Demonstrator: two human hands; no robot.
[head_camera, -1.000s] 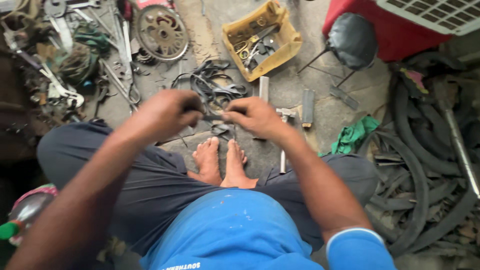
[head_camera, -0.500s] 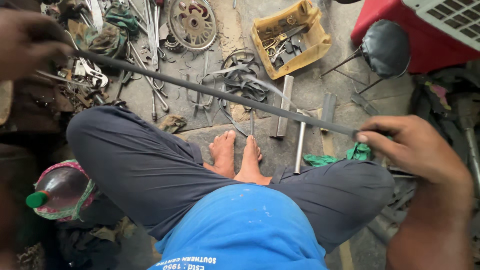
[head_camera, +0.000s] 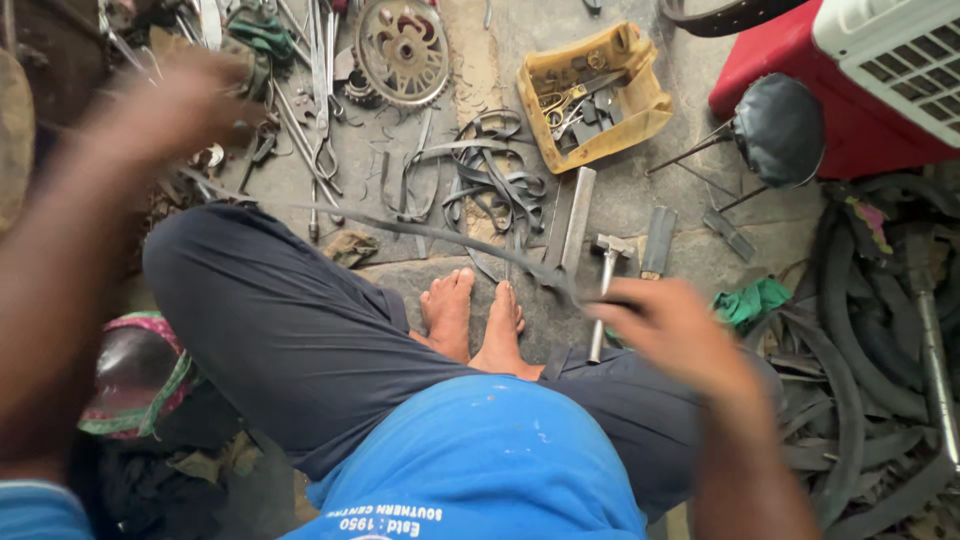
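While the person sits cross-legged on the concrete floor (head_camera: 480, 60), bare feet (head_camera: 475, 320) together in front of them, a long dark rubber strip (head_camera: 440, 235) runs between the two hands, stretched across above the knees. The left hand (head_camera: 170, 105) is raised at the far left and is heavily blurred; it seems closed on the strip's left end, though the grip itself cannot be made out. The right hand (head_camera: 675, 335) is lower, just above the right knee, its fingers pinched on the strip's other end; it too is blurred.

Beyond the feet, near the middle of the floor, lies a loose tangle of cut rubber bands (head_camera: 490, 185). Just right of that lie a flat metal bar (head_camera: 575, 220) and a small hammer (head_camera: 605, 290), side by side. A yellow plastic tray (head_camera: 640, 100) holding scissors and small tools sits toward the far edge, and a toothed sprocket (head_camera: 403, 50) lies to its left among wrenches and pliers. A green rag (head_camera: 750, 300) is just beyond the right hand, and dark rubber tubes (head_camera: 860, 360) are heaped along the right edge. A red cooler (head_camera: 800, 70) stands in the far right corner.
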